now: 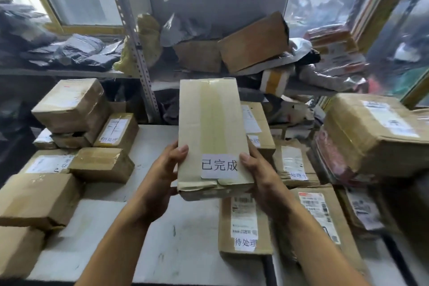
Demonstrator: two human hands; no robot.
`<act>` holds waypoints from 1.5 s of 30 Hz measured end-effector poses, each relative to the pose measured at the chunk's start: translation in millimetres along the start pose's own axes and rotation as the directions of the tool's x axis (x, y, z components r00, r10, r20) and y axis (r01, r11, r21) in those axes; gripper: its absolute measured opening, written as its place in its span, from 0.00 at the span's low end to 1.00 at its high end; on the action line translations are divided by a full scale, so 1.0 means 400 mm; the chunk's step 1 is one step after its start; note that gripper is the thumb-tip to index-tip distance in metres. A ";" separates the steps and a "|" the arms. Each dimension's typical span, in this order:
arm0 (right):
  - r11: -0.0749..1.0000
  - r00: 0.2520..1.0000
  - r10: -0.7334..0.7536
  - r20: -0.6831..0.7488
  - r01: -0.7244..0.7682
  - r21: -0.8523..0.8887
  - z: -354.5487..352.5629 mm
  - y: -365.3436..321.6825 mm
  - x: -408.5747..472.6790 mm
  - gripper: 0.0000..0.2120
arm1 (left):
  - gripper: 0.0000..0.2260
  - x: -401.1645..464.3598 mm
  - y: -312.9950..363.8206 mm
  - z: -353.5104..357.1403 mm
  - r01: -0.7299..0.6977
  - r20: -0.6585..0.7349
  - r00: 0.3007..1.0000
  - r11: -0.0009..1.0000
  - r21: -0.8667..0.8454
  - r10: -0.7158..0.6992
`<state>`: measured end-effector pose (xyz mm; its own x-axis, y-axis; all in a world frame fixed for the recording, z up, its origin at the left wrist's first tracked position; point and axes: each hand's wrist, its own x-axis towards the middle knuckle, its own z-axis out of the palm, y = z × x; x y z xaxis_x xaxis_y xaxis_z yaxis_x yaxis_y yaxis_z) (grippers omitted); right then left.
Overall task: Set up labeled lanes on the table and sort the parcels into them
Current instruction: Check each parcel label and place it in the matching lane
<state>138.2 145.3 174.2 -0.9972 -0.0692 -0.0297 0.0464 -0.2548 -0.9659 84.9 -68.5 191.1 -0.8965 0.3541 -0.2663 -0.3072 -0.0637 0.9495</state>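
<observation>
Both hands hold one long pale parcel [210, 132] above the middle of the white bench [162, 239]. The left hand [162, 174] grips its left edge near the low end, with the thumb on the top face and the other fingers hidden under it. The right hand [260, 174] grips the right edge in the same way, its thumb touching the white label [219, 166] that is stuck on the top face near the low end (the label carries three printed Chinese characters). The parcel is tilted, its far end raised toward 12 o'clock, and a wide strip of tape runs along its length. It does not touch the bench.

At 9 o'clock from the held parcel, brown boxes [76, 127] stand piled on the left part of the bench, some of them with white shipping slips and small printed labels. At 3 o'clock there is another group of brown parcels [294, 162], several lying flat with labels upward, and a large taped box [371, 132] rests on top of things at the right edge. At 5 o'clock, close under the right forearm, a flat carton [243, 225] lies on the bench with a white label at its near end.

At 12 o'clock, behind the bench, a metal shelf [69, 73] carries dark plastic mail bags [76, 51] and loose cartons [253, 42]; this part is blurred.
</observation>
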 end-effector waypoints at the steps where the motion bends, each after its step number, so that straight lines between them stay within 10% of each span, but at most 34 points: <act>1: 0.999 0.999 -0.029 -0.016 0.029 -0.015 -0.017 -0.020 -0.014 0.35 | 0.35 0.001 0.012 0.027 -0.013 0.024 1.000 1.000 0.003 0.013; 15: 0.978 0.981 -0.185 -0.056 0.178 -0.105 -0.426 -0.292 -0.280 0.37 | 0.14 -0.036 0.077 0.584 -0.127 0.188 0.972 0.987 -0.099 0.144; 36: 0.959 0.939 -0.250 -0.235 0.206 -0.196 -0.846 -0.462 -0.322 0.27 | 0.30 0.142 0.116 1.013 -0.142 0.339 0.935 0.986 0.088 0.105; 45: 0.935 0.952 -0.037 -0.302 -0.073 -0.346 -0.992 -0.551 -0.190 0.22 | 0.34 0.315 0.155 1.134 0.134 0.283 0.943 0.977 0.164 -0.176</act>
<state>180.1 589.4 287.2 -0.9694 0.2353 -0.0699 0.0959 0.1009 -0.9903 97.6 395.4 291.6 -0.7007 0.6090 -0.3716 -0.3676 0.1382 0.9197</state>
